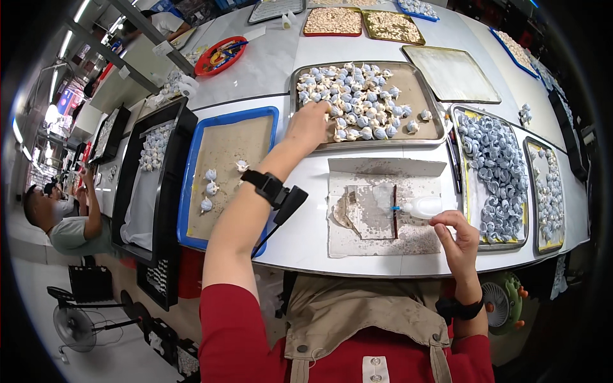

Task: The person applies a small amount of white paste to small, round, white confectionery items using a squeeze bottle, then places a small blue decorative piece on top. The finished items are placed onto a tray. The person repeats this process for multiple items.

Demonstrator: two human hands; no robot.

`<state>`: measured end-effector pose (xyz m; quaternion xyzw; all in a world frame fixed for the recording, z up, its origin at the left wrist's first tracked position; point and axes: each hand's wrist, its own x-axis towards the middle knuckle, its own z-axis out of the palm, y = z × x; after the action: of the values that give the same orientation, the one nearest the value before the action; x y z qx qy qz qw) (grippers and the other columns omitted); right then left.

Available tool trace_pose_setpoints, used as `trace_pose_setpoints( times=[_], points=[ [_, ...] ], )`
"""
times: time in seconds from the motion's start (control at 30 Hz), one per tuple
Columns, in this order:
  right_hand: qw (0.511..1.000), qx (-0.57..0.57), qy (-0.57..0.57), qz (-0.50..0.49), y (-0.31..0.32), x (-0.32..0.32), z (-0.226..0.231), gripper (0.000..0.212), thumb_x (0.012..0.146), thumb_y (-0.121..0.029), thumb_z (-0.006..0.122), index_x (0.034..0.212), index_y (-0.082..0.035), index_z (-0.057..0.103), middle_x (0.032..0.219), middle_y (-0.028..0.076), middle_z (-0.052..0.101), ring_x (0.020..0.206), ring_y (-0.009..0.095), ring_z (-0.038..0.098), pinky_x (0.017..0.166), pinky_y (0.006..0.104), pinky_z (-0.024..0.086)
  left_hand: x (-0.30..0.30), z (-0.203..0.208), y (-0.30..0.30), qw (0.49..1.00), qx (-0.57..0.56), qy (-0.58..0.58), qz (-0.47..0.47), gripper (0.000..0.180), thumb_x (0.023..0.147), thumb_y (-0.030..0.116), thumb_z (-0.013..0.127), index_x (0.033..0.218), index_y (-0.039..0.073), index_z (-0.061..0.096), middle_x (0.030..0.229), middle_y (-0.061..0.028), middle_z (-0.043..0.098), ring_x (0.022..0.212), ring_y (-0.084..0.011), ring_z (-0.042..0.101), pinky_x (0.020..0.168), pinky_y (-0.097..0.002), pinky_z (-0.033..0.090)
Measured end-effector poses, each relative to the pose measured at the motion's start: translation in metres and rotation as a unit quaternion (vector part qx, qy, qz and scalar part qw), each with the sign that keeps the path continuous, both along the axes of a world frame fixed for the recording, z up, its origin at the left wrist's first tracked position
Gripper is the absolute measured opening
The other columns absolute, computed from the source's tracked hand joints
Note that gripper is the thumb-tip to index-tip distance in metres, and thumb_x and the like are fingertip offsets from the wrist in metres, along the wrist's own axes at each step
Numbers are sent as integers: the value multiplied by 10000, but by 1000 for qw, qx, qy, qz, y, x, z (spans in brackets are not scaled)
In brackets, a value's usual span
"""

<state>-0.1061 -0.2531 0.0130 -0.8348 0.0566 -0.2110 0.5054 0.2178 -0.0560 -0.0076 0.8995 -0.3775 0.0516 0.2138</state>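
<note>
My left hand (309,126) reaches over the near left part of a metal tray (429,135) full of small blue-and-white figures (365,96). Its fingers are closed at the pile's edge, apparently on one figure, which the fingers largely hide. By the right side of a stained cardboard sheet (418,241), my right hand (458,241) has its thumb and index finger apart. The index fingertip is at the base of a white squeeze bottle (424,206) with a thin blue nozzle. The bottle lies on its side, nozzle pointing left across a dark reddish strip (395,220).
Left of the cardboard, a blue-rimmed tray (186,198) holds several figures. A black crate (167,182) stands beyond it. To the right are trays of grey-blue curled pieces (488,166) and more figures (548,198). A red basin (205,62) is far left; a person (83,223) sits left.
</note>
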Motion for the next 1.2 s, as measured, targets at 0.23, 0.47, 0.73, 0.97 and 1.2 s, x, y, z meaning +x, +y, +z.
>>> trace_pose_setpoints(
  times=[0.23,0.47,0.73,0.97,1.2],
  points=[
    [983,-149,5,-106,-12,27,-14,298,811,-99,639,1096,-22,597,1018,111,612,1029,269,505,923,363,372,-133,45,59,738,-404,541,13,321,826,-30,603,1140,-8,541,1090,-92,571,899,-131,587,788,-238,503],
    [955,-282,75,-51,-13,19,-20,358,723,-196,734,1034,-59,621,983,69,610,978,253,502,851,385,341,-236,18,55,590,-432,683,-1,413,917,62,523,1303,18,384,1228,-130,513,912,-150,608,759,-222,518],
    [989,-136,33,-57,13,-11,-10,300,714,-239,745,910,-51,618,872,82,612,848,254,530,800,344,342,-251,-5,41,609,-441,660,-9,378,877,31,594,1233,-6,472,1167,-112,557,916,-134,608,753,-209,504],
    [987,-154,-13,-36,29,-29,23,324,620,-279,786,789,-64,611,709,43,556,768,234,457,753,346,329,-261,0,45,642,-433,633,-2,390,862,26,625,1223,-11,481,931,-87,637,815,-107,623,716,-203,495],
    [972,-230,-40,-23,40,-24,39,326,575,-240,828,760,-84,609,675,14,572,725,220,470,742,349,315,-263,2,47,663,-432,611,-3,380,862,40,634,1210,-6,488,870,-71,643,799,-96,622,682,-192,496]
  ],
)
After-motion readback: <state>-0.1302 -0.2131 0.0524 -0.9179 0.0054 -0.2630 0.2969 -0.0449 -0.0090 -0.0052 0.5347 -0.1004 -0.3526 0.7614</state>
